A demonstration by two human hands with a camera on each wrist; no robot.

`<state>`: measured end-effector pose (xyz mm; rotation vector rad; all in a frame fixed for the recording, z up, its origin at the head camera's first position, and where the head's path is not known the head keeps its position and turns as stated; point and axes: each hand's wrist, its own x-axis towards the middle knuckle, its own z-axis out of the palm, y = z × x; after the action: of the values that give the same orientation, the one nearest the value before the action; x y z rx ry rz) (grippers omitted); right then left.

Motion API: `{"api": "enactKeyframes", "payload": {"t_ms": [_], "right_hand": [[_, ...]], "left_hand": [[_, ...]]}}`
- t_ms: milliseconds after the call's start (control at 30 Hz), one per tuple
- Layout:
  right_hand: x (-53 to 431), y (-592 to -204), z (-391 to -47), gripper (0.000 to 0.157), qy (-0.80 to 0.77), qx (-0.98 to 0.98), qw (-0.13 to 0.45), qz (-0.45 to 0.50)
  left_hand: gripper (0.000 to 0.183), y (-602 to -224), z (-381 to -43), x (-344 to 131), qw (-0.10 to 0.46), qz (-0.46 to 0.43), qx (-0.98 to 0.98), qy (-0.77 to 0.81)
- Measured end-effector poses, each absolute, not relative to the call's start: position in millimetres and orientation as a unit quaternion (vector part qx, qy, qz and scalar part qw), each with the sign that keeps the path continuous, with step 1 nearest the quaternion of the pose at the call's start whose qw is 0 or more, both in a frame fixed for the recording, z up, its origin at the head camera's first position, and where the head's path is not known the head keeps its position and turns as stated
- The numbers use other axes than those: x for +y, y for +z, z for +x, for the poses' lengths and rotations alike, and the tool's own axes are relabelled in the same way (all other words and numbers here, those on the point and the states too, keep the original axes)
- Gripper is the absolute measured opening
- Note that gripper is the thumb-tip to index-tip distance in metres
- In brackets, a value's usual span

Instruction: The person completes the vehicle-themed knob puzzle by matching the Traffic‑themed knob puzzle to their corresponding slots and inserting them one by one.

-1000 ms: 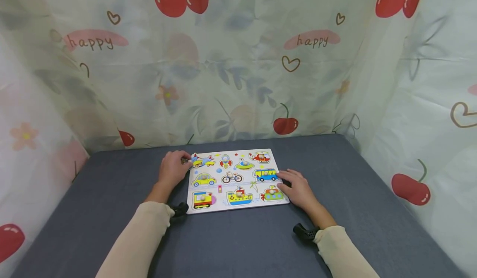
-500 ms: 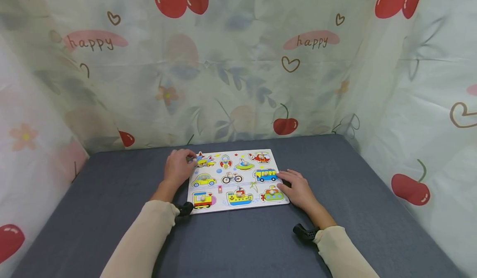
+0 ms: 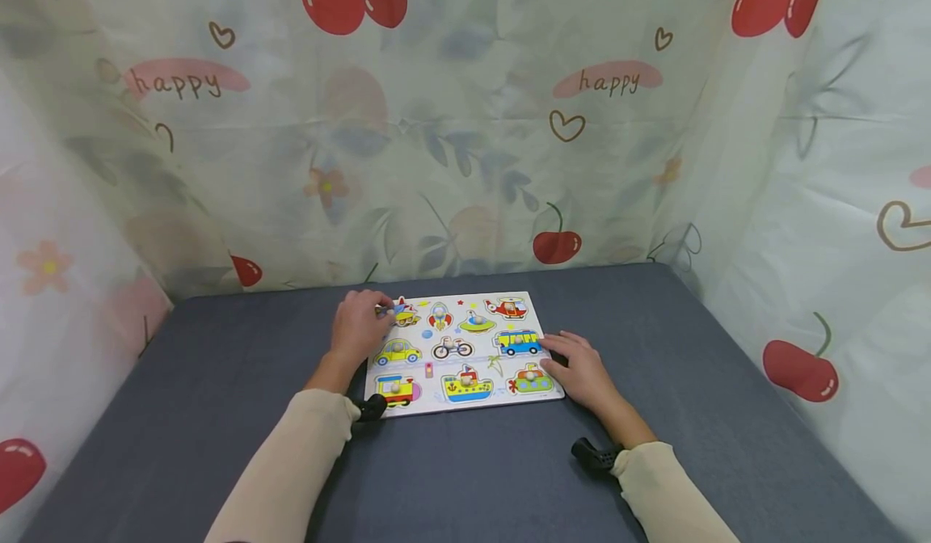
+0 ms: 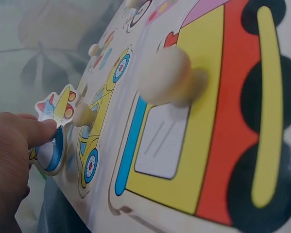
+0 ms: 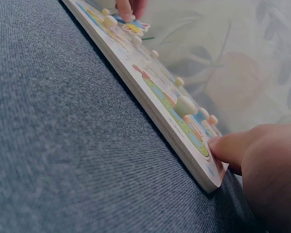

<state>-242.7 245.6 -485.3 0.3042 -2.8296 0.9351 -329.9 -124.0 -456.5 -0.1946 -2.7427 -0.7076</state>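
My left hand (image 3: 356,329) pinches an airplane puzzle piece (image 4: 52,153), thumb against its face. This blue-and-yellow piece is tilted over the upper left corner of a white knob puzzle board (image 3: 431,399). In the left wrist view the yellow car piece (image 4: 99,121) lies right beside it. My right hand (image 3: 578,369) rests on the board's right edge, fingers extended and near the blue bus piece (image 3: 518,342). Its thumb (image 5: 223,147) presses on the board by the green submarine piece (image 3: 531,378).
Other knobbed pieces sit in the board: a train (image 3: 396,390), a ship (image 3: 467,385), a bicycle (image 3: 452,347), a rocket (image 3: 440,317), a flying saucer (image 3: 477,322) and a helicopter (image 3: 507,307). The board lies on a dark grey tabletop (image 3: 473,478), with a printed curtain (image 3: 451,163) behind.
My left hand has moved right with the airplane piece, further in over the board's upper left corner. The right hand and the board have stayed in place.
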Motion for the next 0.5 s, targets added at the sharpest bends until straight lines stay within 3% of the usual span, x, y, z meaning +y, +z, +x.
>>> {"api": "enactKeyframes", "payload": {"t_ms": [500], "right_hand": [[244.9,-483.9,-242.2,0.043,0.305,-0.944,0.072,0.103]], "left_hand": [[0.015,-462.3,-331.5,-119.8,0.142,-0.068,-0.954,-0.254]]}}
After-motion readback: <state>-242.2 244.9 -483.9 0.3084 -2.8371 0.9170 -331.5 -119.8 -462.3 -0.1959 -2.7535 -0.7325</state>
